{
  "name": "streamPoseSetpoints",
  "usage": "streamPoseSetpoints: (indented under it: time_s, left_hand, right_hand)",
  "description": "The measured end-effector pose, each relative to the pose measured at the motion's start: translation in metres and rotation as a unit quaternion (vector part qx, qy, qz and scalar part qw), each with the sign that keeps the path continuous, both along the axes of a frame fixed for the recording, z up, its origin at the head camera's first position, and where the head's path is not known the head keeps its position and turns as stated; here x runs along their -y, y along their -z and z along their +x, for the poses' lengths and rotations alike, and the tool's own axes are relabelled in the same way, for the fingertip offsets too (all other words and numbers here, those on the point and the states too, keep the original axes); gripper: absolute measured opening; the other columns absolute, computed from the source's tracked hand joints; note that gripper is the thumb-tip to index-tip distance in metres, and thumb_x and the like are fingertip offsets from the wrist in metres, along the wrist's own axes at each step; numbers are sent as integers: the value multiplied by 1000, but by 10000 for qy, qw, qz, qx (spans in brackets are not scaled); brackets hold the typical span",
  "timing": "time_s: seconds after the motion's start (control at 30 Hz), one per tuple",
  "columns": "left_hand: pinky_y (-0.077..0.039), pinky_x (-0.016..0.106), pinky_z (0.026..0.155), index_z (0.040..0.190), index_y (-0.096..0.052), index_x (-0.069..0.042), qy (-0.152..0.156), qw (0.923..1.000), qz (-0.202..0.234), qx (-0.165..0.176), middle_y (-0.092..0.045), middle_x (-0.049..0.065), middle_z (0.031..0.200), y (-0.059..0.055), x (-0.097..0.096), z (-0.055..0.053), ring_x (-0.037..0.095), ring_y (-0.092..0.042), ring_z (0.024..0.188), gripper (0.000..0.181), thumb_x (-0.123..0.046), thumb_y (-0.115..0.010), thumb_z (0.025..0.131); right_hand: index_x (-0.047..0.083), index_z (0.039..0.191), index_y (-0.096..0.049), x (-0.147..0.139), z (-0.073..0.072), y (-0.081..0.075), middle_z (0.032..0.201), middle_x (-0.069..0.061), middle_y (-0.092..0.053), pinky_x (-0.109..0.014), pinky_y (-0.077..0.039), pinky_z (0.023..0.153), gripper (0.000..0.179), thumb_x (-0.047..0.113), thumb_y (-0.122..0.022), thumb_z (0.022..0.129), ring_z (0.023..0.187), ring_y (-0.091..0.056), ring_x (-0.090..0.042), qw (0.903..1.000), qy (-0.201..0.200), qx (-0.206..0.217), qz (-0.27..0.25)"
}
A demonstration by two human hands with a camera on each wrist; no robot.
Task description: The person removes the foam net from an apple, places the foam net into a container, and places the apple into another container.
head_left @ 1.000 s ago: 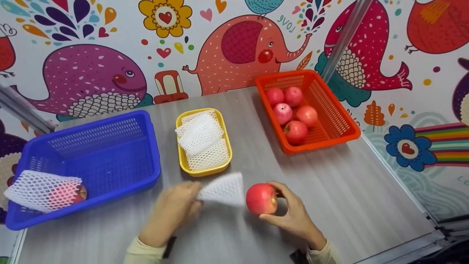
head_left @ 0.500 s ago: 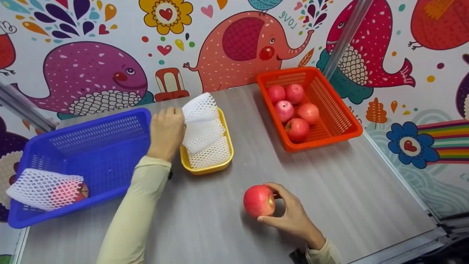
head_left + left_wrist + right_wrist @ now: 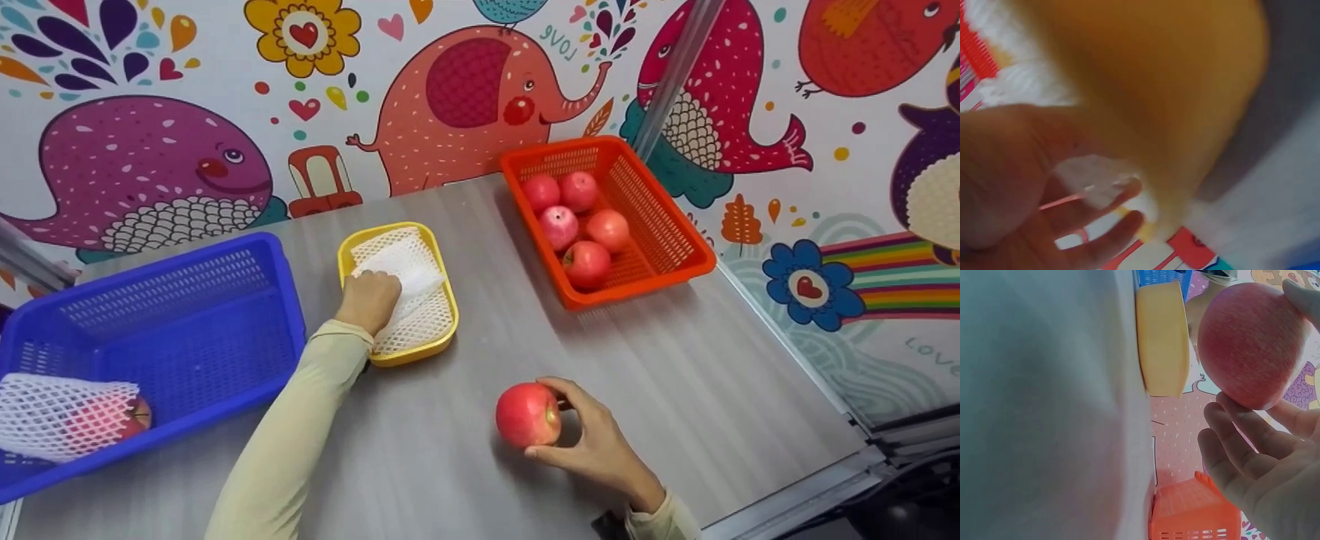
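My right hand (image 3: 600,442) holds a red apple (image 3: 528,415) just above the table, thumb on the near side and fingers behind. Several fingertips touch the apple's underside in the right wrist view. At the yellow basket (image 3: 451,330), my left hand (image 3: 369,300) is down on the white foam nets (image 3: 416,311), its fingers curled and apparently pinching a foam net (image 3: 409,274). The basket's blurred wall hides the thumb tip and part of the grip in the left wrist view, where white netting shows between the fingers.
An orange basket (image 3: 637,289) with several apples (image 3: 587,264) stands at the back right. To the left is a blue basket (image 3: 289,330), where a netted apple (image 3: 105,420) lies against the near side. A cartoon-printed wall (image 3: 465,97) backs the grey table (image 3: 600,360).
My left hand carried a foam net from near the apple to above the yellow basket, then lowered onto the pile. The right hand stays with its apple; the head view has turned slightly right.
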State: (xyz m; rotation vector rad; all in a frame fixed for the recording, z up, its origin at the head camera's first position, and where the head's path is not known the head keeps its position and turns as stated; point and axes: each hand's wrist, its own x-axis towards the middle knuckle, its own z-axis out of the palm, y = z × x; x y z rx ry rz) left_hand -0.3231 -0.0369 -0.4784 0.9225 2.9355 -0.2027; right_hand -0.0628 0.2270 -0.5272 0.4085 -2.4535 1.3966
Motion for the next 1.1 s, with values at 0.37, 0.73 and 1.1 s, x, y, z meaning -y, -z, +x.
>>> streamPoseSetpoints:
  time_s: [0.37,0.73,1.1]
  left_hand:
    - [-52,55,73,98,-65,6,-332,9943,901,-463,-62,23,94,-56,31,62,41,-60,88,14,-2,-68,87]
    - [-53,53,73,115,-66,-3,-214,9688,2302,-898,-67,15,108,-20,76,192,37,-63,98,46,-13,-84,74]
    - [-52,53,80,120,-66,-7,-1007,9734,2035,309,-66,11,114,0,90,229,35,-63,104,48,-25,-84,79]
  right_hand:
    - [-2,128,-58,4,4,-33,117,-3,-66,-35,-53,80,75,10,-94,63,97,-64,-19,9999,88,43,-109]
    - [-3,130,-58,-5,1,-42,122,-4,-66,-42,-53,79,77,11,-94,63,99,-63,-18,9995,301,106,-26]
    - [11,136,-58,-17,-14,-14,126,3,-64,-41,-52,82,84,20,-97,62,102,-61,-16,9992,341,67,176]
